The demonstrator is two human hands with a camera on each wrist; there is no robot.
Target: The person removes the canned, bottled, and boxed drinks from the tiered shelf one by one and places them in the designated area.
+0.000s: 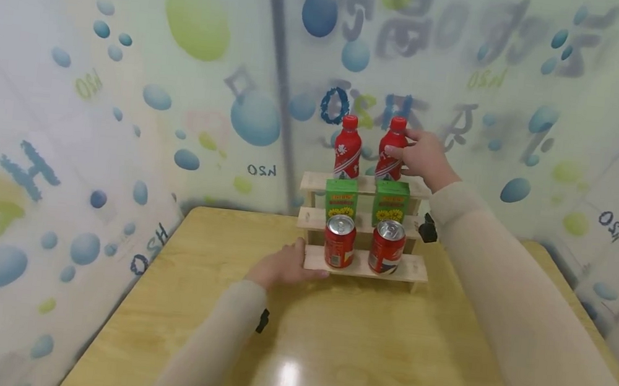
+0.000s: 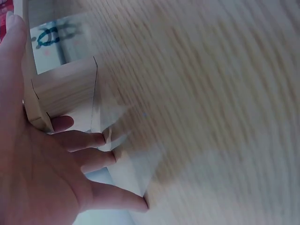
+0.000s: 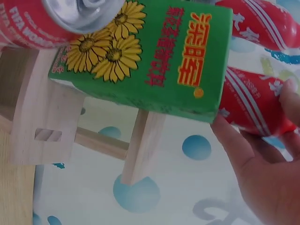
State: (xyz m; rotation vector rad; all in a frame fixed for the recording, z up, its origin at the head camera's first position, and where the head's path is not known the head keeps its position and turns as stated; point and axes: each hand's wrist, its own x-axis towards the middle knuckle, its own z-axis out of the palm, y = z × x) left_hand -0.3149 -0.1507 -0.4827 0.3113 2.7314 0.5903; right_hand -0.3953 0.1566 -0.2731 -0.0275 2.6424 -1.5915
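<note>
A three-step wooden rack [image 1: 318,220] stands at the back of the table. Its top step carries two red bottles, with green cartons on the middle step and red cans below. My right hand [image 1: 425,157] holds the right red bottle [image 1: 390,157] from its right side, thumb in front; the right wrist view shows fingers round that bottle [image 3: 251,101]. At the lower left, my left hand [image 1: 287,265] grips the end of the bottom step, thumb along its front edge. In the left wrist view, the other fingers of the left hand [image 2: 51,173] reach down beside the plank [image 2: 30,93] toward the tabletop.
The left red bottle [image 1: 348,150] stands beside the held one. Two green cartons, left [image 1: 341,197] and right [image 1: 391,202], stand behind the left can [image 1: 339,242] and right can [image 1: 387,248]. A patterned wall [image 1: 210,115] rises directly behind the wooden table [image 1: 329,338].
</note>
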